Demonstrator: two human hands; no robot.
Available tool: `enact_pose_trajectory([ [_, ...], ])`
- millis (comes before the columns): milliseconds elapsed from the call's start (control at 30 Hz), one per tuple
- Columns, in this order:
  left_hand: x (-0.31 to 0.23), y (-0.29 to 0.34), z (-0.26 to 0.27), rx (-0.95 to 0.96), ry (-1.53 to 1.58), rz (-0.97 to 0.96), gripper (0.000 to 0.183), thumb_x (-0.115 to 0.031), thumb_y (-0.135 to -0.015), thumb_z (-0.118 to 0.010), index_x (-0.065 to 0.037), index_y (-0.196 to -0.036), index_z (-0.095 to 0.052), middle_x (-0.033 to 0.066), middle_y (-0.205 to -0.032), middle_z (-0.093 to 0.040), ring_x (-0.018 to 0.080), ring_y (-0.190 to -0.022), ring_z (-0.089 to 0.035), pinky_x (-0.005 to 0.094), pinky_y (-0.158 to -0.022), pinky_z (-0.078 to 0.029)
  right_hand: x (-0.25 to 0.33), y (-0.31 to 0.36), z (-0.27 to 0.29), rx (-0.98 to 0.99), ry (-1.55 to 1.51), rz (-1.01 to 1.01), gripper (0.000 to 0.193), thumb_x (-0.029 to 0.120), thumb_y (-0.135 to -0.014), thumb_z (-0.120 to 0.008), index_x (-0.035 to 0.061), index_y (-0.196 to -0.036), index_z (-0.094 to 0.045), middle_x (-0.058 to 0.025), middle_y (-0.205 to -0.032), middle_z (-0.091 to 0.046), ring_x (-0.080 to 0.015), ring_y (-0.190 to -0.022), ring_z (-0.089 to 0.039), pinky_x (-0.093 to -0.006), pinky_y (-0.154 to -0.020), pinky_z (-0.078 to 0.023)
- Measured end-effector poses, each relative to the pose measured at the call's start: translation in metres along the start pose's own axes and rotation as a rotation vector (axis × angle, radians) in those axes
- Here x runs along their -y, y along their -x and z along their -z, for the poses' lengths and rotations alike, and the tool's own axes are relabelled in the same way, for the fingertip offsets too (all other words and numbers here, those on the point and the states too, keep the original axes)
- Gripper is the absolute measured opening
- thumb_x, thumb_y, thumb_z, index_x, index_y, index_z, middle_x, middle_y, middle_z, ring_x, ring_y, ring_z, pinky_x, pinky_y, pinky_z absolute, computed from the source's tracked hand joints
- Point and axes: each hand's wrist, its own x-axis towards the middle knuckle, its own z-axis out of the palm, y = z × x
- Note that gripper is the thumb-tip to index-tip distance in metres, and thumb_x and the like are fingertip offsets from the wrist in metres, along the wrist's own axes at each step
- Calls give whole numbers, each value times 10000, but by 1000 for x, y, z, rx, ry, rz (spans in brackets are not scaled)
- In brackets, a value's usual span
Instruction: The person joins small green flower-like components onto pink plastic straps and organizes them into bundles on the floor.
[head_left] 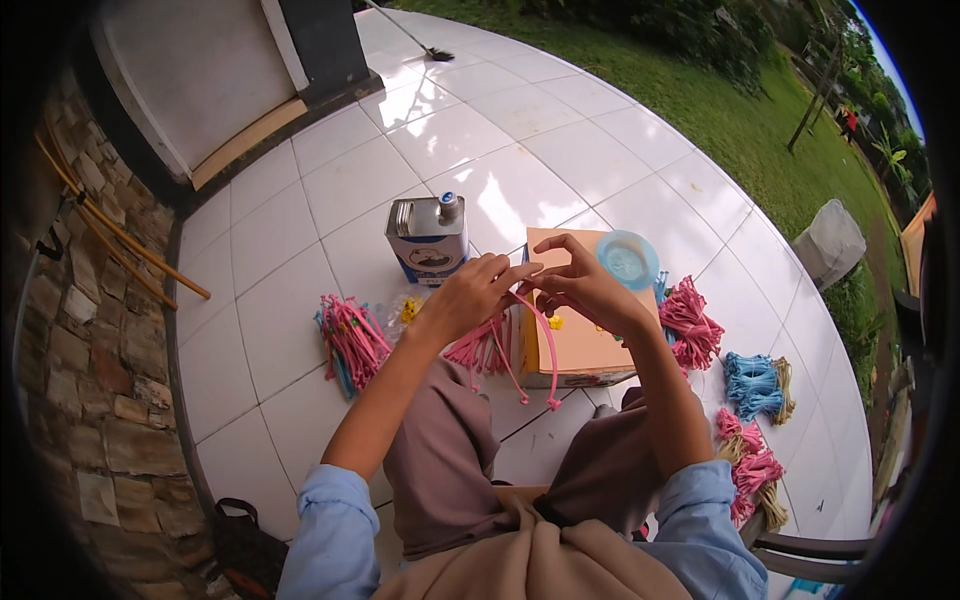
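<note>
My left hand (478, 297) and my right hand (588, 288) meet over a peach-topped box (590, 350), their fingertips almost touching. A thin pink cord (550, 350) hangs in a curve from between them, with a small knob at its lower end. My left fingers are pinched on its upper end. The right thumb and fingers are bent in a pinch beside it; whatever they hold is too small to make out. A tiny yellow piece (556, 323) lies on the box beneath my hands. A round light-blue dish (627, 261) sits on the box's far right corner.
A metal can (427, 240) stands beyond my left hand. Pink cord bundles (353, 338) lie left, and more (690, 325) lie right. A blue bundle (754, 386) is farther right. A stone wall (110, 420) borders the left; grass (650, 80) lies beyond the tiles.
</note>
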Motion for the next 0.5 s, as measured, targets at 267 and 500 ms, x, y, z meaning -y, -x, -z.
enact_pose_trajectory([
  [267, 30, 11, -9, -326, 1175, 649, 273, -250, -939, -439, -45, -1003, -607, -52, -718, -521, 29, -496, -285, 181, -455, -249, -59, -22, 60, -265, 171, -21, 324, 44, -774, -614, 23, -1057, -456, -136, -805, -634, -162, -708, -614, -268, -619, -482],
  [500, 27, 11, -6, -379, 1445, 765, 307, -220, -901, -522, -34, -1140, -571, -51, -760, -572, 4, -488, -252, 166, -437, -217, -131, -27, 76, -55, 1009, 303, 367, -19, -606, -728, 55, -874, -488, -82, -812, -557, -248, -831, -551, -337, -692, -448],
])
